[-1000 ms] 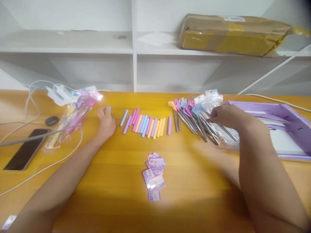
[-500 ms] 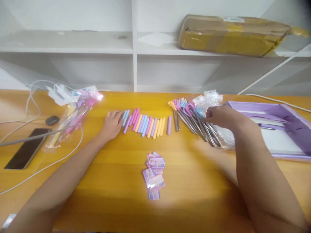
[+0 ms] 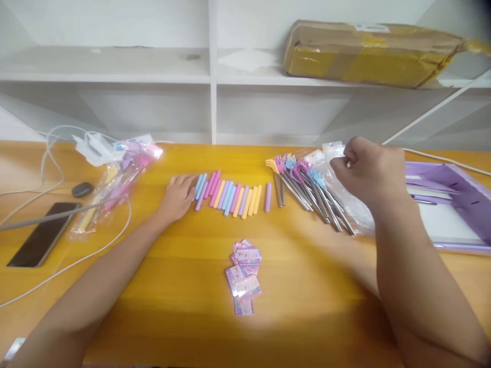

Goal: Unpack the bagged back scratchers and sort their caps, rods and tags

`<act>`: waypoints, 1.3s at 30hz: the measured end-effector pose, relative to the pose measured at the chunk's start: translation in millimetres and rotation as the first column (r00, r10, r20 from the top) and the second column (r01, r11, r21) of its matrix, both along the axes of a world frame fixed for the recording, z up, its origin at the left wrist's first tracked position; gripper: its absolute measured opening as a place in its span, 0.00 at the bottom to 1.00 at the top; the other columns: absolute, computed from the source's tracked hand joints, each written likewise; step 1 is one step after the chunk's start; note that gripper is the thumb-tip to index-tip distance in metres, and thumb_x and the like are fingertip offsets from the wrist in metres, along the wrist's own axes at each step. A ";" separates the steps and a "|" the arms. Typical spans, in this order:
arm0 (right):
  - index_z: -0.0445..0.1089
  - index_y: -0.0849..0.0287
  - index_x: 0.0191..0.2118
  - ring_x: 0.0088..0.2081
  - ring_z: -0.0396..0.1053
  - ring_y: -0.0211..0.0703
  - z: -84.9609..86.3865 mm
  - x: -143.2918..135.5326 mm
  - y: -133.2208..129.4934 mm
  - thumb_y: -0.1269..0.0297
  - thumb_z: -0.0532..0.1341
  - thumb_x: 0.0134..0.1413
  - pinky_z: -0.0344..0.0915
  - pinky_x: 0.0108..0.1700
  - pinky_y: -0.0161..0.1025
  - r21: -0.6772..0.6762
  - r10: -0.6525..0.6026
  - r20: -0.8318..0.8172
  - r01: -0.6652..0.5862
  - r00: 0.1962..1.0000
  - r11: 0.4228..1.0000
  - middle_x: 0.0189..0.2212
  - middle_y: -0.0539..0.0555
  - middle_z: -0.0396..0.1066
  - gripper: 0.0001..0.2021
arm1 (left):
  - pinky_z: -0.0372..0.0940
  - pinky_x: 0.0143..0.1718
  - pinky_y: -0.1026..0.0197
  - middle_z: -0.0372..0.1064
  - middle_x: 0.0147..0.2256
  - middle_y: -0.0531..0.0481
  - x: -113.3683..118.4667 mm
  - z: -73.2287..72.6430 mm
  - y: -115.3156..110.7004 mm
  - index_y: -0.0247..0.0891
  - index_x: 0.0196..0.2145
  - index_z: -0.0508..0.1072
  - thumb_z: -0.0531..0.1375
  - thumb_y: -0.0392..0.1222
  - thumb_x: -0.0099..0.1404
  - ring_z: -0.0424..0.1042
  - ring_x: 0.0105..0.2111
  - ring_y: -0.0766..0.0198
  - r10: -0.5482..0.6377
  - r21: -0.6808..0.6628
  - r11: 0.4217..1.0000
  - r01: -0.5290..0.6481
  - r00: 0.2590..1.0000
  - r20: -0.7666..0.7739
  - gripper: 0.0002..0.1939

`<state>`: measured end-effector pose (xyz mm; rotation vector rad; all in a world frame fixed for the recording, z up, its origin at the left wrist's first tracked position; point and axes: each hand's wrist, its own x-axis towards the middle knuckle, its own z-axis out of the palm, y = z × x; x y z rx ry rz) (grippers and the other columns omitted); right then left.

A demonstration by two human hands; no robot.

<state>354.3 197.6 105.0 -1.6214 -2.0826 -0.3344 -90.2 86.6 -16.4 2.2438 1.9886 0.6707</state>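
A: Item one, sticks: an uneven row across the table, blue pair at the left end, one lilac stick apart at the right. Item two, rods: metal, heaped right of the sticks, coloured heads at the far end. Hands?

B: Left hand: at the blue pair, fingers loosely bent; whether they grip, we cannot tell. Right hand: raised in front of the clear bag, fingers curled in; whether they hold anything, we cannot tell.

A: Risks, as we judge them?

B: Sticks, round-looking: a sideways nudge from the left hand could roll the blue pair into its neighbours and skew the row. Rods, crossed: one drawn out could drag others, perhaps against the lilac stick.

A: Gaps in our record?

B: Left fingertips, hard to part from the blue pair. Right palm, unseen. Rods, overlapping, no sure count. Box, left part behind the right hand, right end cut off. Cards, overlapping, print illegible to us.
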 end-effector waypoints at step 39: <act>0.48 0.52 0.34 0.21 0.52 0.32 35.5 -20.0 -66.6 0.66 0.59 0.67 0.45 0.28 0.35 0.445 0.325 -0.010 -0.287 0.946 0.848 0.22 0.42 0.55 0.16 | 0.66 0.49 0.49 0.73 0.44 0.38 -89.9 91.0 -15.1 0.28 0.57 0.66 0.59 0.45 0.72 0.74 0.44 0.44 0.390 -0.198 0.860 -0.470 0.856 -0.339 0.22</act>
